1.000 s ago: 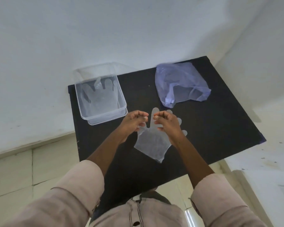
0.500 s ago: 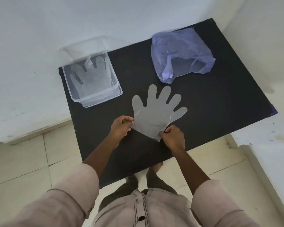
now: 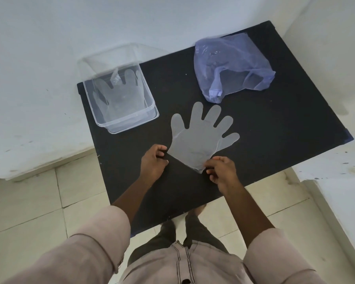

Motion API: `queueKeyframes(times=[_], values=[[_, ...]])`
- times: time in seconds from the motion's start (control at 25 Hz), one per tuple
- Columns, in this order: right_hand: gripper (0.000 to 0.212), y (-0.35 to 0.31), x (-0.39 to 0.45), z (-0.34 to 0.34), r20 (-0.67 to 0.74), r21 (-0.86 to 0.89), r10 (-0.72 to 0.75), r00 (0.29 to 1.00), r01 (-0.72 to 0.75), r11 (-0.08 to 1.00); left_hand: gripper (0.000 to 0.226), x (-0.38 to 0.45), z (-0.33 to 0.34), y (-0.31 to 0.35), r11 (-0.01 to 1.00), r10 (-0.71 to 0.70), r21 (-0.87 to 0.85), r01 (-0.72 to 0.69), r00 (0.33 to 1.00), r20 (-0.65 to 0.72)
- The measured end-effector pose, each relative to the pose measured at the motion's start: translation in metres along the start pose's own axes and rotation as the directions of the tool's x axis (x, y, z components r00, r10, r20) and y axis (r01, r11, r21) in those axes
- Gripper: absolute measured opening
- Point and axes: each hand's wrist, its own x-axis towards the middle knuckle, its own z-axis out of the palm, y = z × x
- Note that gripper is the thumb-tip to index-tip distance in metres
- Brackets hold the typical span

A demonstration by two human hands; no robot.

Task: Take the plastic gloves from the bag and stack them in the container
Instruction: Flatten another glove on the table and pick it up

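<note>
Hands pinched the cuff corners of a clear plastic glove (image 3: 199, 138) spread flat on the black bench (image 3: 275, 124): left hand (image 3: 153, 161), right hand (image 3: 221, 171). Beyond lay the container (image 3: 121, 99) holding gloves (image 3: 119, 93) and the bluish bag (image 3: 232, 66).

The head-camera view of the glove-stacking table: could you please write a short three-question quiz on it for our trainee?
1. True or false: the flat clear plastic glove on the black table lies inside the clear rectangular plastic container.
2. Which part of that glove do the left hand and right hand pinch? A) fingertips B) cuff corners C) thumb
3. Fill in: the crumpled bluish plastic bag lies to the ___ of the container.

Key: 1 false, it lies on the table beside the container; 2 B; 3 right.
</note>
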Motion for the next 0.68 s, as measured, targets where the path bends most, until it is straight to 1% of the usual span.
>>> queueKeyframes(times=[0.08,0.12,0.16,0.2,0.28,0.36,0.44,0.48,0.56,0.64,0.68], values=[[0.029,-0.004,0.001,-0.004,0.009,0.046,0.017,1.0,-0.018,0.999,0.046,0.002,0.001,-0.003,0.991,0.097,0.097,-0.096,0.995,-0.004],[0.028,-0.005,0.003,-0.005,-0.001,0.032,0.016,1.0,-0.016,0.999,0.047,0.003,0.002,-0.004,0.983,0.128,0.135,-0.125,0.992,-0.012],[0.024,-0.005,0.004,-0.005,-0.021,-0.021,0.002,1.0,-0.003,1.0,0.047,0.005,0.003,-0.004,0.982,0.133,0.139,-0.127,0.991,-0.03],[0.02,-0.003,0.006,-0.003,-0.049,-0.112,-0.03,0.998,0.025,0.993,0.046,0.007,0.004,-0.003,0.988,0.115,0.112,-0.108,0.992,-0.053],[0.017,0.003,0.008,0.003,-0.1,-0.312,-0.124,0.987,0.088,0.946,0.044,0.01,0.005,0.0,0.996,0.066,0.064,-0.061,0.995,-0.07],[0.026,0.008,0.01,0.01,-0.118,-0.441,-0.22,0.968,0.148,0.885,0.042,0.013,0.006,0.004,0.997,0.039,0.069,-0.037,0.999,-0.038],[0.039,0.008,0.011,0.017,-0.128,-0.513,-0.267,0.955,0.167,0.842,0.039,0.015,0.007,0.008,0.995,0.029,0.098,-0.03,1.0,0.007],[0.044,0.007,0.011,0.02,-0.138,-0.538,-0.28,0.95,0.165,0.827,0.038,0.016,0.007,0.01,0.994,0.025,0.105,-0.028,0.999,0.029],[0.047,0.006,0.012,0.024,-0.141,-0.571,-0.302,0.943,0.171,0.803,0.034,0.016,0.007,0.012,0.995,0.017,0.099,-0.022,0.999,0.052],[0.045,0.005,0.015,0.025,-0.123,-0.571,-0.307,0.944,0.186,0.8,0.031,0.017,0.007,0.012,0.996,0.012,0.084,-0.017,0.998,0.054],[0.043,0.006,0.018,0.024,-0.116,-0.54,-0.295,0.948,0.189,0.82,0.031,0.017,0.005,0.01,0.997,0.009,0.075,-0.012,0.999,0.052]])
